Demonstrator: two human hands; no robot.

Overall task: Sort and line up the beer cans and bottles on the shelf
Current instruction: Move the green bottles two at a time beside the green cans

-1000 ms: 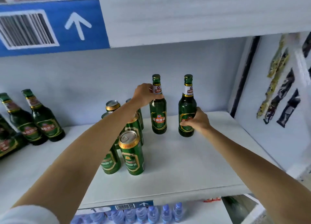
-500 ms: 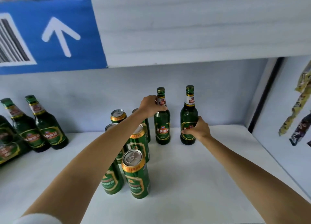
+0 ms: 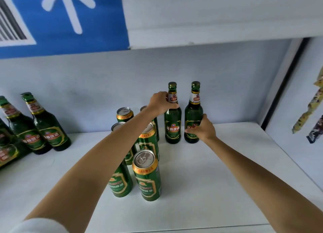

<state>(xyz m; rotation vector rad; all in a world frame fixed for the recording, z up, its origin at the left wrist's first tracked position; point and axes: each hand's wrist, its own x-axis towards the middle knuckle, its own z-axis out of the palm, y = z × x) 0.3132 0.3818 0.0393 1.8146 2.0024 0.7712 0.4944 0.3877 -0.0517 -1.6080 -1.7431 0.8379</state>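
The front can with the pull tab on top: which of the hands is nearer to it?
Neither clearly. The left hand grips a bottle neck behind the front can; the right hand holds another bottle.

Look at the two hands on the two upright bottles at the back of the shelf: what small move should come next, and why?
Probably slide the two together until they touch. The left hand grips the neck of the left bottle, the right hand wraps the body of the right bottle, both stand upright near the back wall, and a narrow gap separates them.
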